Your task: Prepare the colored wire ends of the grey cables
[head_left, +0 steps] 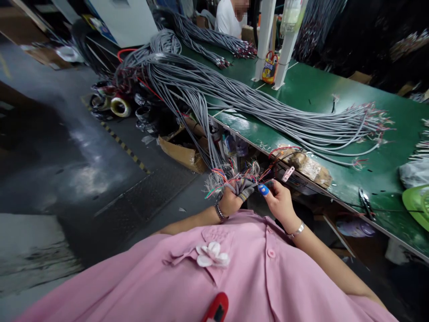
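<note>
My left hand (232, 200) is closed around the ends of several grey cables (211, 138), close in front of my body. Grey covers with a yellowish band sit on its fingers. Out of that grip fan frayed shielding strands and thin red, green, blue and white wires (219, 178). Just to the right, my right hand (280, 203) is pinched at the edge of this bunch, a blue covering on its thumb. What lies between its fingertips is too small to make out. The held cables hang down from a larger grey bundle on the green table (335, 85).
The large cable bundle (261, 100) stretches across the table, its stripped ends to the right. Pliers (366, 203) and a taped brown block (304, 166) lie near the front edge. A cardboard box (182, 150) stands below. Behind the table is another person (229, 20).
</note>
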`<state>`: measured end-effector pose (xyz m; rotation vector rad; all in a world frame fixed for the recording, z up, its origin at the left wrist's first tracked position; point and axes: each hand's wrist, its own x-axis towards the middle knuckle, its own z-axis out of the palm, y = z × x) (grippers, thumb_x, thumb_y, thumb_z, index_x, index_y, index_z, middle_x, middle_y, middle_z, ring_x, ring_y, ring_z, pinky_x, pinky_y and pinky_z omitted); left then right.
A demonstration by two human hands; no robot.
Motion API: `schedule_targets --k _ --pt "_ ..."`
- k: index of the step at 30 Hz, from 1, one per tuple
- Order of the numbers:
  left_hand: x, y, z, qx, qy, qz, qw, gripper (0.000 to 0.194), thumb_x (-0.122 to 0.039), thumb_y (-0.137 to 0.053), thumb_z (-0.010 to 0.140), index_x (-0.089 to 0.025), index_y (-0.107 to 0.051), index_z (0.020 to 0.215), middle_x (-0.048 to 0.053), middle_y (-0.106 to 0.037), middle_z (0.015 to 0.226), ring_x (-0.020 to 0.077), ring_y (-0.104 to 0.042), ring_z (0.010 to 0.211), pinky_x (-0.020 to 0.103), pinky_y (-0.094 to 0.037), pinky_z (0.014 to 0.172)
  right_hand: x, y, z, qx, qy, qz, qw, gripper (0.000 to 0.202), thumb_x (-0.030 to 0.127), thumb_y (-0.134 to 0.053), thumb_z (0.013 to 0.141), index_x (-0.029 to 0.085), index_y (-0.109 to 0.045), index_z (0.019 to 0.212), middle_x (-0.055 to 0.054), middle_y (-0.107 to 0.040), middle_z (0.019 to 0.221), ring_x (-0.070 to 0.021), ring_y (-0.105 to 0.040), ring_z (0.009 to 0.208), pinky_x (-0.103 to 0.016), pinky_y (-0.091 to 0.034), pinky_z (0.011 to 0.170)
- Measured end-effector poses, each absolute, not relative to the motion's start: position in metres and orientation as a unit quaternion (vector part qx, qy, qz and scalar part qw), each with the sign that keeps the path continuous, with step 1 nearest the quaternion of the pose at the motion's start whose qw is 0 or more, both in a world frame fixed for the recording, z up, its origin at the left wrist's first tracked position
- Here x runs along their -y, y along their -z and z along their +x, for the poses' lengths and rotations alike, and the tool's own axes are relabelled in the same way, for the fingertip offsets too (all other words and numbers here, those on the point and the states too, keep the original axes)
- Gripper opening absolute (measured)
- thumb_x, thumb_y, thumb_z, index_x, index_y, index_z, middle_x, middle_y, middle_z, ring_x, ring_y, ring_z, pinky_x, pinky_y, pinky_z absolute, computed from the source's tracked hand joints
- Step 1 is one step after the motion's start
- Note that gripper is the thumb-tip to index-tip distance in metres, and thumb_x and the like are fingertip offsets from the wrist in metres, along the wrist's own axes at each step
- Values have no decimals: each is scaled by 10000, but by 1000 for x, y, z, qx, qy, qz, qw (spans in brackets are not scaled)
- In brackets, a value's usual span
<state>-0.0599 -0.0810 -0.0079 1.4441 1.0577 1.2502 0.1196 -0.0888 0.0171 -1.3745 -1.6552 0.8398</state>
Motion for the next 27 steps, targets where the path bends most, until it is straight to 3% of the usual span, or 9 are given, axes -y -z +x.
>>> schedule_targets --k 6,12,14,17,20,23,27 --pt "82 6 -58 -426 -506 592 461 234 -401 -743 793 -170 -740 829 8 -623 594 134 -554 560 270 -491 610 89 -4 110 585 -449 -497 457 313 453 -626 866 187 -557 717 14 -512 662 -128 -431 613 -262 -378 586" --pt "79 8 -64 -448 -539 538 468 253 -386 -752 779 -167 -693 890 -7 -638 653 90 -526 502 219 -446 504 97 11 117 585 -553 -493 329 332 454 -638 844 172 -558 687 36 -472 601 -105 -380 550 -244 -320 519" --pt "77 11 -68 -453 -556 513 472 261 -384 -751 781 -162 -674 894 -9 -636 664 84 -536 503 206 -437 490 102 10 123 618 -516 -504 314 337 441 -637 849 171 -556 665 36 -464 595 -104 -370 551 -244 -311 515" --pt "75 17 -74 -456 -567 493 478 276 -385 -758 771 -160 -656 894 -14 -632 673 80 -541 499 202 -433 479 111 -6 130 661 -390 -517 379 351 404 -585 904 184 -520 639 35 -426 584 -111 -361 559 -253 -308 525" --pt "77 19 -75 -461 -557 498 479 275 -379 -757 774 -160 -653 905 -15 -634 682 78 -542 501 206 -447 491 118 -29 130 687 -272 -514 436 257 360 -538 944 193 -587 755 4 -515 665 -140 -449 613 -273 -380 584" --pt "82 15 -72 -460 -540 515 481 287 -386 -755 777 -158 -661 924 -8 -641 686 80 -540 506 208 -453 496 116 -39 122 729 -200 -521 397 192 371 -546 944 200 -629 970 -50 -607 840 -185 -541 727 -309 -455 673" --pt "87 7 -68 -433 -525 545 489 299 -413 -766 761 -164 -687 908 -3 -632 657 94 -542 524 218 -474 512 105 -31 112 777 -115 -521 333 252 387 -573 924 178 -607 1061 -125 -631 1009 -254 -584 892 -382 -497 780"
